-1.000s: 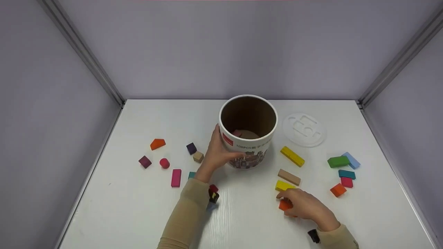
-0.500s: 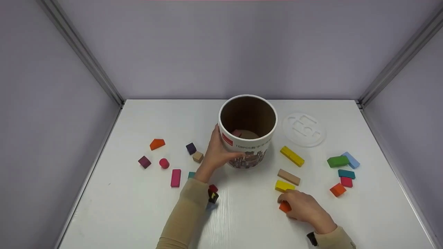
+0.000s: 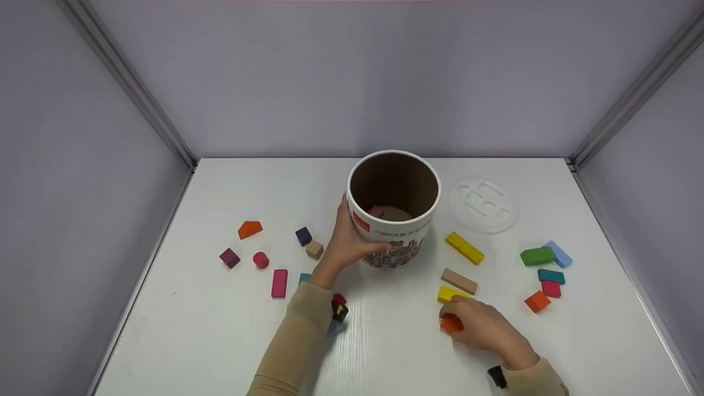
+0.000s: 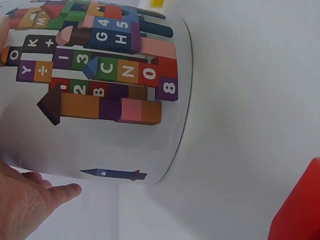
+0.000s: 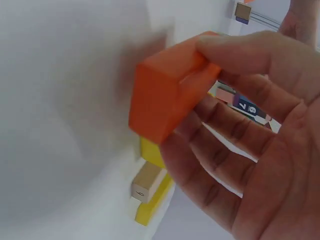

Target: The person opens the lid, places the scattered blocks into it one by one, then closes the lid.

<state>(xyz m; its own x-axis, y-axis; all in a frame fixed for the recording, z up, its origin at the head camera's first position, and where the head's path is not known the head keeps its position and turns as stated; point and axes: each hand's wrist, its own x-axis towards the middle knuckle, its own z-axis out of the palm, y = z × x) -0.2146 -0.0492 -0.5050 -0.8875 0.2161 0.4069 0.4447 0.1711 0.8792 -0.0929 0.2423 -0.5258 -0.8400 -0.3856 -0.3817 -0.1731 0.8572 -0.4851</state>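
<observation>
A white printed cardboard tub [image 3: 399, 250] stands upright with its mouth open toward the head camera. My left hand [image 3: 346, 242] holds its left side, thumb across the front. A pink piece [image 3: 377, 212] lies inside at the bottom. My right hand [image 3: 484, 327] pinches an orange block [image 5: 160, 95] between thumb and fingers, low over the table. A yellow block [image 3: 448, 294] lies just beyond those fingertips, with a plain wooden block [image 3: 460, 281] and a long yellow block [image 3: 465, 248] farther back. Part of the orange block is hidden by my fingers.
A clear round lid [image 3: 484, 206] lies right of the tub. At far right are green [image 3: 538, 256], teal [image 3: 551, 276] and orange-red [image 3: 537, 302] blocks among others. Several loose blocks, including a pink one [image 3: 279, 283], are scattered at left. Walls enclose the table's back and sides.
My right hand has closed its fingertips on the orange block and shifted it slightly left and away from me. My left hand and the tub have stayed put.
</observation>
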